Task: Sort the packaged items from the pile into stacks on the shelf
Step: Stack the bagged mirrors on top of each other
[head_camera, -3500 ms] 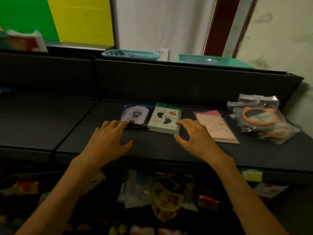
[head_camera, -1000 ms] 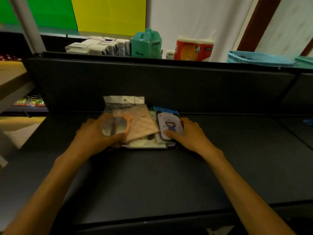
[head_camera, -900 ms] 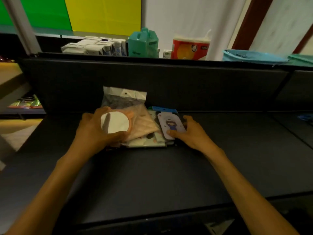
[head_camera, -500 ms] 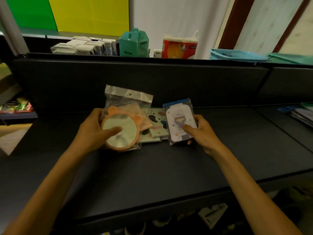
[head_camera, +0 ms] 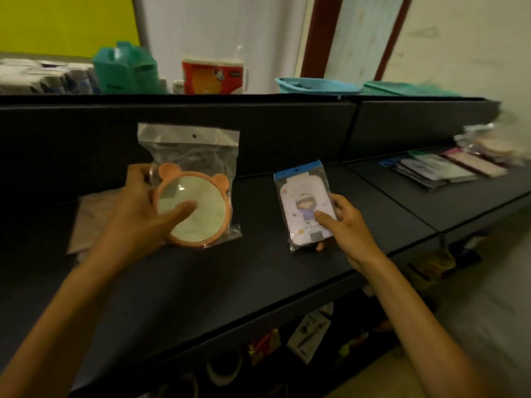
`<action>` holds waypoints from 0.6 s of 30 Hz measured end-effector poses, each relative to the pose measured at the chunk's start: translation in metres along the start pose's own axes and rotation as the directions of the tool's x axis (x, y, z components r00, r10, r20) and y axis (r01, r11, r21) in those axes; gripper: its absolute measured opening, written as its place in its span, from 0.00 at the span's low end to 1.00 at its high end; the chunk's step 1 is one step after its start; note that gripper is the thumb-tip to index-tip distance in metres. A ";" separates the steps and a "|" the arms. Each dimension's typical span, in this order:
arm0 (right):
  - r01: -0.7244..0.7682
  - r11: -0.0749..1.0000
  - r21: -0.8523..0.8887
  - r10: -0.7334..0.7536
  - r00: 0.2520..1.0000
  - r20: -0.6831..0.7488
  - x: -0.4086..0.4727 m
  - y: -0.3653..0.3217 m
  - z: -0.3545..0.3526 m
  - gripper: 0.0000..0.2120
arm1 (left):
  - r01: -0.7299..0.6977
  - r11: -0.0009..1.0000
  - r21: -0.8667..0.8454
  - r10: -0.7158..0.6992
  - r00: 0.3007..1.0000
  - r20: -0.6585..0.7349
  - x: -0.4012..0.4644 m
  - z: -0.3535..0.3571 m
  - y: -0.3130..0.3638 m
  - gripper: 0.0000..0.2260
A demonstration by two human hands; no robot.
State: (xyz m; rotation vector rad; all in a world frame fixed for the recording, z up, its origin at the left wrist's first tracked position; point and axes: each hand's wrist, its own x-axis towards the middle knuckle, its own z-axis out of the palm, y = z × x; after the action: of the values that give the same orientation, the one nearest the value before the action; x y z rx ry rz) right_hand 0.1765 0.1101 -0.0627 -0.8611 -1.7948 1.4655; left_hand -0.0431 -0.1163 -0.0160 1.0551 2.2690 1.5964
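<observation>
My left hand [head_camera: 135, 216] grips a round orange bear-eared mirror [head_camera: 198, 222] in a clear bag, thumb across its face, lifted above the black shelf [head_camera: 230, 282]. My right hand [head_camera: 343, 225] holds a flat packet with a blue header and a cartoon girl [head_camera: 306, 205], thumb on its front. A pinkish flat packet [head_camera: 89, 219] lies on the shelf behind my left hand, partly hidden. Further right on the shelf lie sorted stacks [head_camera: 434, 170] of flat packets and bagged mirrors [head_camera: 494, 145].
On the upper ledge stand a green container [head_camera: 126, 70], a red tissue pack [head_camera: 212, 74], white boxes [head_camera: 43, 79] and a blue basket [head_camera: 316, 84]. Packaged goods [head_camera: 309, 334] sit below the shelf's front edge.
Both hands have lifted their items off the pile and moved apart. The view has swung right, bringing the sorted stacks into sight. The footprint packets are no longer visible.
</observation>
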 end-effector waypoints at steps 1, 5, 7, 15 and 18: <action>-0.003 1.000 -0.007 0.003 1.000 -0.017 -0.003 0.001 -0.014 0.18 | 0.010 0.999 -0.051 -0.008 0.999 0.042 0.001 0.017 0.006 0.29; -0.008 1.000 -0.020 0.006 0.995 -0.102 -0.014 0.008 -0.084 0.16 | 0.030 0.992 -0.122 -0.011 0.987 0.158 -0.002 0.100 0.026 0.29; -0.011 1.000 -0.018 0.008 0.989 -0.151 -0.020 0.012 -0.125 0.15 | 0.032 0.990 -0.134 -0.006 0.982 0.189 -0.005 0.143 0.040 0.29; 0.011 0.998 -0.057 -0.028 0.953 -0.301 -0.036 0.042 -0.296 0.16 | 0.001 0.984 -0.177 0.045 0.967 0.253 -0.027 0.299 0.110 0.27; 0.017 0.999 -0.045 -0.031 0.942 -0.334 -0.036 0.047 -0.348 0.18 | 0.003 0.983 -0.183 0.046 0.963 0.264 -0.030 0.345 0.133 0.28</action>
State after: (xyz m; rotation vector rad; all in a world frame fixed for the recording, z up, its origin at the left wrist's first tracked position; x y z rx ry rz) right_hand 0.4860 0.2804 -0.0574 -1.0366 -1.5784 1.1861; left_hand 0.2143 0.1485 -0.0488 1.1704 1.9053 1.5290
